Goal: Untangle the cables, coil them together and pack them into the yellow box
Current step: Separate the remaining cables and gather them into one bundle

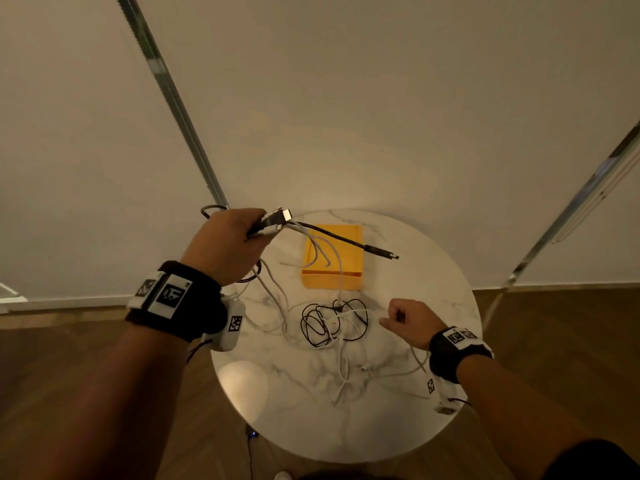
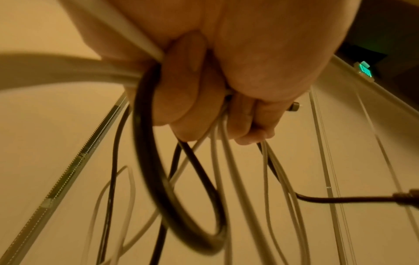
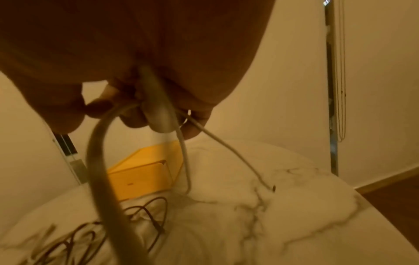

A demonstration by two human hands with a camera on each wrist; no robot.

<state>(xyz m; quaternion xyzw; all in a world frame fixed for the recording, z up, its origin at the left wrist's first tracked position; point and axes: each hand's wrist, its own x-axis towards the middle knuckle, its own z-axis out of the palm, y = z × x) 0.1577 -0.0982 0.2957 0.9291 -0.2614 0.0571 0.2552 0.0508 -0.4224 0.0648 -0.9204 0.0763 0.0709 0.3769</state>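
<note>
Cables: one bundle of black and white cables (image 1: pixel 277 223) gripped in the left hand (image 1: pixel 228 247), raised above the tabletop (image 1: pixel 415 393). Strand count in the fist can't be made out – the fingers (image 2: pixel 181 100) cover where they cross, and the left wrist view is blurred. One black plug end (image 1: pixel 379 251) sticks out to the right over the yellow box (image 1: pixel 332 280); a metal connector (image 1: pixel 285 214) shows at the fist. White strands hang from the bundle down to the tabletop.

Second lot: one tangle of thin black cable and white cable (image 1: pixel 332 323) lies on the tabletop just in front of the box. Can't separate individual cables in it.

Right hand (image 1: pixel 407 322) is curled, low over the tabletop right of the tangle. Right wrist view shows it pinching a white cable (image 3: pixel 158 107); the palm hides the grip itself.

One yellow box, toward the far side of the tabletop, partly crossed by hanging strands; whether anything lies inside can't be told.

Two wrist bands (image 1: pixel 173 299) with markers, one per arm.
</note>
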